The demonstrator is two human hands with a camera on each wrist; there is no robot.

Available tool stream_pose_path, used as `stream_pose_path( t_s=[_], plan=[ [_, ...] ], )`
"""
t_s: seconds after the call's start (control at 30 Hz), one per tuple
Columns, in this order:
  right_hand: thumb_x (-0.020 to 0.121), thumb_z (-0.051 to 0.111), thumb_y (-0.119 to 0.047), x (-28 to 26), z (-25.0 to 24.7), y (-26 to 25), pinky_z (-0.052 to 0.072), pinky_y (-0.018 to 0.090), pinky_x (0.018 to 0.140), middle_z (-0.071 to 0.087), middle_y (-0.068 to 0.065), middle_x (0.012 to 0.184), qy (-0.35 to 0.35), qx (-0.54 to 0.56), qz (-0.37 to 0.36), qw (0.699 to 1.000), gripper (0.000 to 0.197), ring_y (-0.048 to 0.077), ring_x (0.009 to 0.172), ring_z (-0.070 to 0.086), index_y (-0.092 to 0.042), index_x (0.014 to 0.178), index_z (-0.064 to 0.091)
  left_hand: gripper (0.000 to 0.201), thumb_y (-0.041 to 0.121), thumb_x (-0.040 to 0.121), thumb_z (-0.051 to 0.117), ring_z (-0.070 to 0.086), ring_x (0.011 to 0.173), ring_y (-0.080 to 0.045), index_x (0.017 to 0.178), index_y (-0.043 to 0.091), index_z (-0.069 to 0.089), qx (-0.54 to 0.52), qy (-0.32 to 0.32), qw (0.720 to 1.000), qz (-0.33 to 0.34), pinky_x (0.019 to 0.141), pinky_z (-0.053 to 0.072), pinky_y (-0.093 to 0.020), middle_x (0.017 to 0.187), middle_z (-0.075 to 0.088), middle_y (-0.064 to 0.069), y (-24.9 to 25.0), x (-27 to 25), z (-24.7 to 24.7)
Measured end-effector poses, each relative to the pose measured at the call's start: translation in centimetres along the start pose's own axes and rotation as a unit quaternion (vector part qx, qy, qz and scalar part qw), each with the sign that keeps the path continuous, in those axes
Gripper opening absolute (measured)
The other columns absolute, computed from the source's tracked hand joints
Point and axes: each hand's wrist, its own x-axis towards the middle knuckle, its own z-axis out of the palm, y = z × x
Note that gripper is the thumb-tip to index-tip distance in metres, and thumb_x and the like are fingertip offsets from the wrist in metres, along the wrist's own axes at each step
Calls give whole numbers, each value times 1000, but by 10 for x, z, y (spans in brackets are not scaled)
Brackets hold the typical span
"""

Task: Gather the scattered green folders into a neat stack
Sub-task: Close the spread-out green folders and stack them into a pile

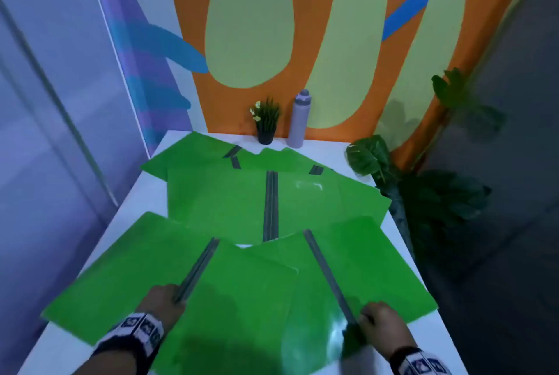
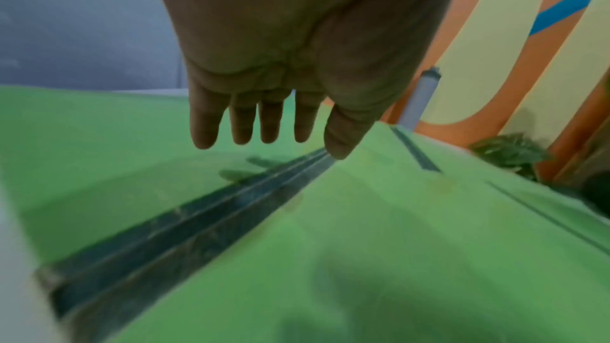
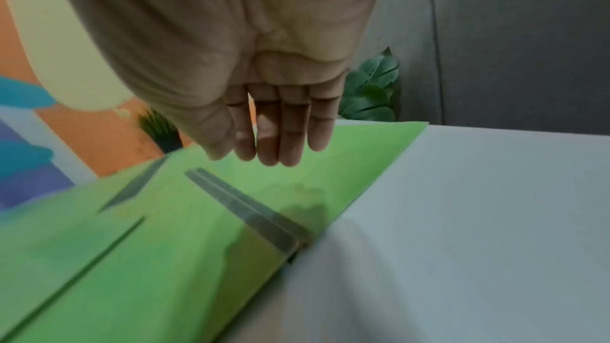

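Green plastic everywhere across the white table (image 1: 402, 256), open folders fanned out and overlapping, none squared up.

Left hand (image 1: 165, 296) down at 7 o'clock, over the near-left folder (image 1: 127, 271), right at the near end of its grey spine strip (image 1: 198, 268). Fingers (image 2: 242, 124) straight and slightly spread in the left wrist view, thumb tip at the spine, hovering or just touching, hard to call. Nothing gripped.

Right hand (image 1: 378, 323) down at 5 o'clock, over the near-right folder (image 1: 372, 265), beside the near end of its spine (image 1: 326, 271). Fingers (image 3: 290, 134) straight and close together in the right wrist view, palm down above the green sheet, shadow cast beside the spine. Nothing held here either.

Near-left folder lying open and tilted, spine running toward 1 o'clock. Near-right folder tilted the other way, spine toward 11 o'clock, its left leaf overlapping the near-left folder's right leaf. Near corners of both hanging past the table's edges.

Middle folder (image 1: 217, 202) at centre, spine (image 1: 270, 208) pointing straight to 12, near edge tucked under the two near ones. More green sheets (image 1: 193, 153) behind it toward 12 o'clock, partly covered, count unclear.

At the far edge, a small potted plant (image 1: 266, 123) and a lilac bottle (image 1: 299, 118) side by side against the painted wall. Big dark leaves (image 1: 367, 156) off at 2 o'clock.
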Motion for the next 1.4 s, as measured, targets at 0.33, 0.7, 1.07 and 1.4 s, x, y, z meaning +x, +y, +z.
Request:
stream_pose_path(
  t_s=[0.33, 0.7, 1.07, 1.4],
  plan=[
    [90, 55, -38, 2, 40, -33, 44, 27, 97, 47, 5, 120, -17, -79, 16, 997, 51, 18, 107, 48, -10, 131, 43, 57, 38, 79, 72, 59, 95, -16, 127, 14, 52, 91, 61, 991, -75, 92, 55, -30, 113, 56, -4, -15, -21, 44],
    [78, 63, -18, -5, 50, -37, 50, 30, 81, 49, -1, 91, -87, 20, 91, 992, 43, 21, 90, 56, -18, 115, 40, 33, 18, 87, 66, 58, 73, -13, 113, 5, 51, 13, -10, 993, -119, 49, 45, -16, 89, 58, -2, -4, -34, 47],
    [85, 65, -12, 20, -78, -61, 46, 30, 63, 51, 7, 80, 77, 175, -6, 982, 19, 19, 66, 49, -11, 76, 48, 13, 2, 85, 54, 57, 69, -34, 97, 2, 57, -67, 197, 978, -9, 65, 50, -40, 87, 57, -18, 65, -59, -63],
    [80, 63, 8, 3, -140, -108, 46, 28, 86, 64, 0, 102, 297, 238, -177, 908, 39, 16, 93, 61, -9, 115, 60, 48, 0, 92, 48, 58, 77, -24, 134, 24, 40, -306, 260, 914, 56, 60, 44, -31, 107, 57, -5, 114, -88, -107]
  ],
)
